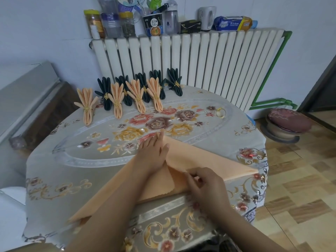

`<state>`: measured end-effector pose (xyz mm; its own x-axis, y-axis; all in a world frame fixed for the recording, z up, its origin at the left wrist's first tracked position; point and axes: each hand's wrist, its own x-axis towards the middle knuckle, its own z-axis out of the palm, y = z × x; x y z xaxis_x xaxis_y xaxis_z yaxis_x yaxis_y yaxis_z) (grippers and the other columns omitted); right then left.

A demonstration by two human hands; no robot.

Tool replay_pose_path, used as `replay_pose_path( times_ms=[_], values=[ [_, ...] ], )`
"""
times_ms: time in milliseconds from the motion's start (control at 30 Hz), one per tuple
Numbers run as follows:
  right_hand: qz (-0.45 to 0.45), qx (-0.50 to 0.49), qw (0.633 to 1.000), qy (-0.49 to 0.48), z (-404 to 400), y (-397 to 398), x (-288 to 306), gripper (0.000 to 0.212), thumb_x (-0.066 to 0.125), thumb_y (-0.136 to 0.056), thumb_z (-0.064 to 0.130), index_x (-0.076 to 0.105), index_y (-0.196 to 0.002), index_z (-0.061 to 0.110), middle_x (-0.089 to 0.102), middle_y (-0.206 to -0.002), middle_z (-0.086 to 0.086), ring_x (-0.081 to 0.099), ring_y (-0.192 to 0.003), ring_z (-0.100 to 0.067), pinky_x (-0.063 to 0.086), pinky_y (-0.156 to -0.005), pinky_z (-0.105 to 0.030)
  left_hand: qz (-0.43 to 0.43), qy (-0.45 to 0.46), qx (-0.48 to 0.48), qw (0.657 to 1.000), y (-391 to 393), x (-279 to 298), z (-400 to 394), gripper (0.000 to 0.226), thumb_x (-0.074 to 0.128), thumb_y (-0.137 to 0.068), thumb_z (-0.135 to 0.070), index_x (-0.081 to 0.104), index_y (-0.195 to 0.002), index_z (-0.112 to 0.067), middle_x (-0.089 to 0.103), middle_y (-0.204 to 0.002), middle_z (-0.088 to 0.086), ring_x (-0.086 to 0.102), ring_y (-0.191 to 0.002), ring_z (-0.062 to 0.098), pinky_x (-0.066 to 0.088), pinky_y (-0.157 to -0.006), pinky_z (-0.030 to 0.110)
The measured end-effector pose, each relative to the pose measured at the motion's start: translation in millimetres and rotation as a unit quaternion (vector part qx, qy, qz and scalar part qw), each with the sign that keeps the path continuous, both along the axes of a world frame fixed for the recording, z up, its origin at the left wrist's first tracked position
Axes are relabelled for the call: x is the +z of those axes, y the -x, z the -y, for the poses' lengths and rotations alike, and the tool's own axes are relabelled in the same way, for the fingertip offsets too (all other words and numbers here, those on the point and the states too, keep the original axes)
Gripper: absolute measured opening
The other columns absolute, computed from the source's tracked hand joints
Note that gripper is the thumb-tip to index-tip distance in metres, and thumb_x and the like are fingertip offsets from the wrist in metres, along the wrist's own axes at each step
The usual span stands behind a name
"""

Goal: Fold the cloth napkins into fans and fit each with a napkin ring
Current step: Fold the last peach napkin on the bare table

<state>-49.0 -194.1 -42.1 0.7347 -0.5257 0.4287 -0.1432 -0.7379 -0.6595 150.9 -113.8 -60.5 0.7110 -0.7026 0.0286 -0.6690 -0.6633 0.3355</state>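
Peach cloth napkin, triangle, near table edge: being pressed flat by left hand, fingers straight; flap being pinched by right hand. Crease best being kept aligned. Loose gold napkin ring lying far right.

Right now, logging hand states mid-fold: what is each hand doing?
Left hand: open, fingers straight, pressing flat on the peach napkin.
Right hand: fingers curled, pinching a folded edge of that napkin.

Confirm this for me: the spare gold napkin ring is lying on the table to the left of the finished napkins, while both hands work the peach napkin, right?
Not quite. The head view shows the gold napkin ring to the right of the finished napkins. The rest holds: the left hand and right hand work the peach napkin.
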Motion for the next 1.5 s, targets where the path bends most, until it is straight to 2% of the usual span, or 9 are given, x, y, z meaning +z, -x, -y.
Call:
replay_pose_path(
  times_ms=[100, 267, 533, 800, 967, 1067, 1167, 1333, 1500],
  values=[
    [-0.053, 0.058, 0.988, 0.135, -5, 0, -10, 0.019, 0.054, -0.075, 0.033, 0.072, -0.075, 0.027, 0.066, -0.073, 0.017, 0.058, -0.071, -0.005, 0.048, -0.061, -0.020, 0.005, -0.023, 0.002, 1.000, 0, 2, 1, 0.060, 0.020, -0.100, -0.047, -0.002, -0.152, -0.028, 0.008, -0.160, -0.001, 0.003, -0.146, 0.017, -0.001, -0.118, 0.039],
    [-0.067, 0.089, 0.978, 0.175, -5, -1, -13, 0.022, 0.052, -0.078, 0.034, 0.073, -0.075, 0.027, 0.066, -0.074, 0.015, 0.058, -0.071, -0.009, 0.049, -0.061, -0.023, 0.008, -0.028, -0.003, 1.000, 1, 4, 2, 0.055, 0.022, -0.101, -0.042, 0.005, -0.152, -0.030, 0.011, -0.159, -0.002, 0.000, -0.146, 0.017, -0.003, -0.116, 0.040],
    [0.040, -0.032, 0.986, -0.156, 4, -3, 9, 0.016, 0.063, -0.089, 0.023, 0.067, -0.077, 0.033, 0.067, -0.072, 0.020, 0.059, -0.073, 0.004, 0.040, -0.060, -0.006, -0.036, 0.016, -0.008, 0.999, -1, 2, -1, 0.052, 0.014, -0.102, -0.040, 0.001, -0.152, -0.032, 0.009, -0.159, -0.003, 0.002, -0.146, 0.014, -0.002, -0.118, 0.039],
    [-0.017, 0.062, 0.988, 0.138, -5, 0, -7, 0.021, 0.055, -0.078, 0.036, 0.073, -0.075, 0.026, 0.067, -0.074, 0.017, 0.058, -0.072, -0.001, 0.047, -0.063, -0.018, -0.018, 0.066, 0.007, 0.998, 1, 3, 0, 0.054, 0.025, -0.101, -0.039, 0.013, -0.152, -0.025, 0.020, -0.157, 0.002, 0.013, -0.144, 0.020, 0.005, -0.117, 0.040],
    [0.013, -0.014, 0.990, -0.141, 2, -4, 10, 0.016, 0.063, -0.088, 0.025, 0.069, -0.074, 0.027, 0.067, -0.070, 0.018, 0.059, -0.068, 0.004, 0.042, -0.059, -0.009, -0.043, 0.132, 0.026, 0.990, 2, 8, -2, 0.058, 0.021, -0.093, -0.029, 0.024, -0.149, -0.019, 0.040, -0.147, 0.004, 0.029, -0.137, 0.022, 0.014, -0.114, 0.038],
    [0.073, -0.050, 0.977, -0.193, 14, -13, 25, 0.022, 0.062, -0.090, 0.022, 0.064, -0.068, 0.027, 0.063, -0.063, 0.015, 0.056, -0.062, 0.006, 0.038, -0.055, -0.009, -0.075, 0.177, 0.017, 0.981, 0, 5, -4, 0.062, 0.023, -0.085, -0.028, 0.034, -0.145, -0.016, 0.054, -0.133, 0.011, 0.042, -0.129, 0.029, 0.029, -0.109, 0.046],
    [0.067, -0.005, 0.988, -0.138, 14, -14, 29, 0.016, 0.064, -0.087, 0.022, 0.067, -0.072, 0.024, 0.066, -0.071, 0.018, 0.059, -0.068, 0.003, 0.041, -0.059, -0.010, -0.089, 0.189, 0.040, 0.977, 2, 4, -5, 0.060, 0.025, -0.087, -0.029, 0.033, -0.145, -0.014, 0.058, -0.126, 0.011, 0.049, -0.121, 0.028, 0.035, -0.104, 0.044],
    [-0.033, 0.080, 0.989, 0.123, 1, -6, 7, 0.020, 0.054, -0.076, 0.035, 0.072, -0.074, 0.026, 0.069, -0.075, 0.016, 0.061, -0.072, -0.004, 0.050, -0.062, -0.018, -0.080, 0.172, 0.044, 0.981, 2, 8, -1, 0.051, 0.031, -0.097, -0.028, 0.032, -0.144, -0.008, 0.044, -0.141, 0.014, 0.036, -0.133, 0.032, 0.027, -0.111, 0.043],
    [-0.067, 0.133, 0.974, 0.173, 1, -1, -12, 0.016, 0.058, -0.073, 0.029, 0.074, -0.076, 0.025, 0.069, -0.079, 0.016, 0.061, -0.076, -0.005, 0.049, -0.067, -0.019, -0.039, 0.107, 0.040, 0.993, 2, 3, -1, 0.060, 0.047, -0.093, -0.023, 0.025, -0.148, -0.014, 0.027, -0.151, 0.009, 0.021, -0.140, 0.027, 0.016, -0.116, 0.041]
  ],
)
